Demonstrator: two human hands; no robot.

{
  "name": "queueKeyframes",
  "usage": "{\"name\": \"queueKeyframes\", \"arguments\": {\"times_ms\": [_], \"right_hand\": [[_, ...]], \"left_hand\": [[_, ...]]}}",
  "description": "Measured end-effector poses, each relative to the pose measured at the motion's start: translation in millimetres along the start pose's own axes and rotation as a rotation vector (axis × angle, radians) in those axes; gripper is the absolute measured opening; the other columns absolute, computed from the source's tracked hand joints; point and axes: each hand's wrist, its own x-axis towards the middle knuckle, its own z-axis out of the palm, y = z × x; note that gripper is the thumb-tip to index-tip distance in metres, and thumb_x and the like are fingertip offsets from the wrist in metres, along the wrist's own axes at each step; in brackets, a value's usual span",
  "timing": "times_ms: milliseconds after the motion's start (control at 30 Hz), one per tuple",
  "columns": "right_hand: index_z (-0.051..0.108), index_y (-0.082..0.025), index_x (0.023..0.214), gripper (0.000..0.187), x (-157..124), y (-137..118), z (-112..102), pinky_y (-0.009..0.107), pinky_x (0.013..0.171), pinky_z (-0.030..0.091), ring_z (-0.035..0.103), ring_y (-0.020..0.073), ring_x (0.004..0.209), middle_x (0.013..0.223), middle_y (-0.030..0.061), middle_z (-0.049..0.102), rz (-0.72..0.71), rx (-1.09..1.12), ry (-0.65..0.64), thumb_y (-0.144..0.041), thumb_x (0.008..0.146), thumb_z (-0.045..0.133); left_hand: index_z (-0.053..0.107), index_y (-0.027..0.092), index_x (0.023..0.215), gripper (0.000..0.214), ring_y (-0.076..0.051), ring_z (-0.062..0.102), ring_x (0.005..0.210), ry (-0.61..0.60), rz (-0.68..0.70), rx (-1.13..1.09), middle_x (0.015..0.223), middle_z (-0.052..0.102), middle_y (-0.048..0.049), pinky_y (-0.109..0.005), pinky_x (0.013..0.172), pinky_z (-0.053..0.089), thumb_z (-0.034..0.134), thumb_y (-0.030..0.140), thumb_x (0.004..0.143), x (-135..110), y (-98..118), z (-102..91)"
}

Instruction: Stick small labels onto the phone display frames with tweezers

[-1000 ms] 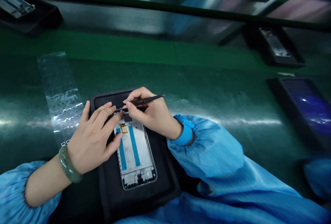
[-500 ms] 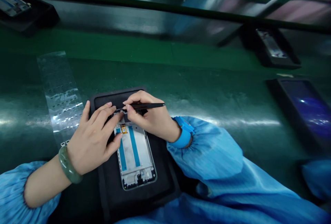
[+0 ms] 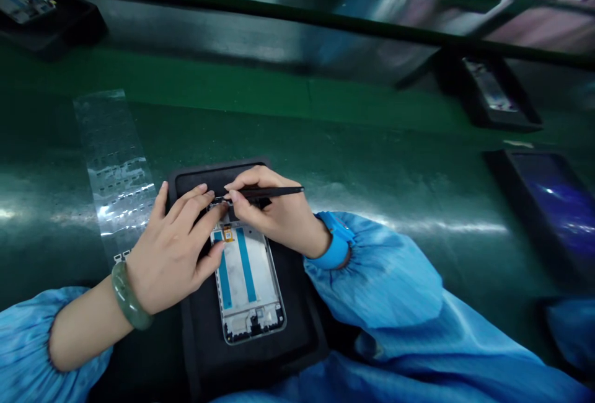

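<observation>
- Phone frame [image 3: 263, 273] lies flat, inner side up, inside a black tray [image 3: 297, 310] at the near side of the bench [image 3: 381, 167]; the tray's raised rim probably stops it sliding off.
- The left hand [image 3: 174, 257] is loosely spread, fingers bent, fingertips at the frame's far left corner and thumb by its left edge, gripping nothing that shows; this looks meant to steady the frame.
- The right hand [image 3: 279, 208] is closed in a pinch on a slim black tool [image 3: 289, 191], held low like a pen, likely for fine control. Its tip, near the frame's far edge, is too small to make out.
- A clear plastic sheet [image 3: 118, 167] lies beyond the tray's left edge, seemingly within easy left reach.
- Another dark tray [image 3: 514, 201] sits well apart, towards the bench's right, apparently leaving the right hand room.
</observation>
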Motion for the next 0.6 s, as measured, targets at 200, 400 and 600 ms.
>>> {"name": "queueKeyframes", "arguments": {"times_ms": [200, 400, 600], "right_hand": [[0.056, -0.018, 0.086, 0.007, 0.1, 0.9, 0.6, 0.023, 0.069, 0.048, 0.059, 0.0106, 0.076, 0.082, 0.0004, 0.062, 0.013, -0.012, 0.002, -0.013, 0.080, 0.056], [0.057, -0.017, 0.086, 0.007, 0.6, 1.0, 0.5, 0.022, 0.069, 0.048, 0.060, 0.0104, 0.076, 0.082, 0.0007, 0.062, 0.008, -0.010, -0.011, -0.013, 0.081, 0.057], [0.057, -0.017, 0.087, 0.006, -0.8, 1.1, 0.9, 0.023, 0.069, 0.049, 0.060, 0.0110, 0.076, 0.083, 0.0012, 0.063, 0.008, -0.017, -0.015, -0.015, 0.081, 0.055]], "left_hand": [[0.046, 0.014, 0.125, 0.041, -0.029, 0.037, 0.127, -0.003, -0.001, -0.004, 0.125, 0.051, -0.0144, -0.062, 0.106, 0.020, 0.043, 0.032, 0.088, -0.3, 0.2, -0.2], [0.047, 0.014, 0.125, 0.041, -0.029, 0.037, 0.127, -0.007, 0.002, 0.000, 0.126, 0.050, -0.0145, -0.062, 0.106, 0.020, 0.043, 0.033, 0.088, -0.5, -0.3, -0.1], [0.047, 0.014, 0.124, 0.041, -0.030, 0.038, 0.126, 0.002, 0.007, 0.001, 0.125, 0.051, -0.0146, -0.062, 0.105, 0.021, 0.044, 0.033, 0.088, -0.2, -0.2, 0.1]]}}
